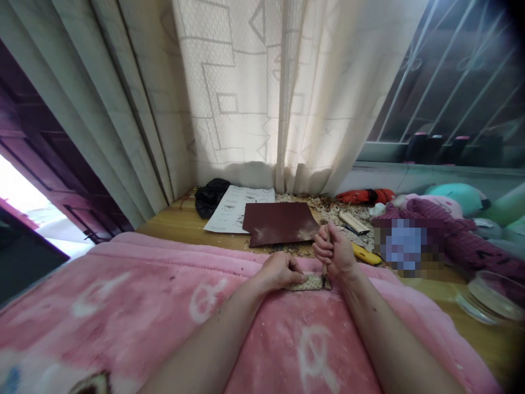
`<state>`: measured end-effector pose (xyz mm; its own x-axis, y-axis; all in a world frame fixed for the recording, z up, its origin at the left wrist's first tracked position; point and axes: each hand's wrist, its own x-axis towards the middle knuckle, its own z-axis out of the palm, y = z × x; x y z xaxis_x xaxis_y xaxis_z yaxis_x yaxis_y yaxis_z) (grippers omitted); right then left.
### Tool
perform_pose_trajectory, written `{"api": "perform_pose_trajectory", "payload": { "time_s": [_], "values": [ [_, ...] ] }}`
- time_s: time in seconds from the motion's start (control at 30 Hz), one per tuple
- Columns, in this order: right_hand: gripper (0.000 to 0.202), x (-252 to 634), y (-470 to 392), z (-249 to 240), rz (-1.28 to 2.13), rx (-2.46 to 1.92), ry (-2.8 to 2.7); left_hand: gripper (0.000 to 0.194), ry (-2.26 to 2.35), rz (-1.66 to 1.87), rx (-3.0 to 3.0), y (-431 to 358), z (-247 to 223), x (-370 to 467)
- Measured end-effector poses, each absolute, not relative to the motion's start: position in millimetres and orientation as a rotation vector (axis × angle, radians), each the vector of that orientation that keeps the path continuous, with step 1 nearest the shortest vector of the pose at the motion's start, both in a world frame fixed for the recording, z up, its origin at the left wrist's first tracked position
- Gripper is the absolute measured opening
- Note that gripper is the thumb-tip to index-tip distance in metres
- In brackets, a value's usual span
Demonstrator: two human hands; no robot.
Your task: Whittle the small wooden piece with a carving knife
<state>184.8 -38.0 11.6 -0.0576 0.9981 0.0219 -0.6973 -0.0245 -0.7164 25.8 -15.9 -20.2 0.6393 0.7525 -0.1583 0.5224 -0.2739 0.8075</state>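
Pressing on the near-left end of a pale patterned strip (310, 282), the left hand (283, 271), in the head view, has its grip closed, thumb and fingertips together on the piece. The right hand (334, 251) forms a fist; its grip is clamped around a slim tool (324, 269), held roughly upright, with the lower end at the strip's right part. The strip lies flat on a pink blanket (229, 328), between the two hands.

Degree of completion: a lattice-like pattern shows along the uncovered surface, so the surface work appears, by judgement, well advanced; the right part, under the tool, seems the portion being worked. The fingers hide the left end, and how much is left there cannot be told. Pale shavings (328, 203) are strewn over the desk (172, 223) beyond.

Writing and labels: the white sheet (223, 216), partly under a brown sheet (283, 221), carries triangular marks and faint print too small to read. No legible brand shows on the yellow cutter (366, 254) or on the light block (353, 223) near it. The curtain (241, 82) bears geometric line figures only, and the blanket's white loops form no readable word. A pixelated patch at right conceals whatever lies behind it.
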Motion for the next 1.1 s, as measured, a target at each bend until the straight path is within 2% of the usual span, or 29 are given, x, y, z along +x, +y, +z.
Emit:
{"api": "perform_pose_trajectory", "payload": {
  "time_s": [0.4, 1.1],
  "values": [
    [0.036, 178, -38, 9, 1.247, -0.565, -0.419, 0.030, 1.021, 0.324, 1.948, -18, -17, 26],
    [0.036, 169, -42, 12, 1.122, -0.679, -0.538, 0.033, 1.032, 0.308, 1.950, -16, -19, 26]
  ]
}}
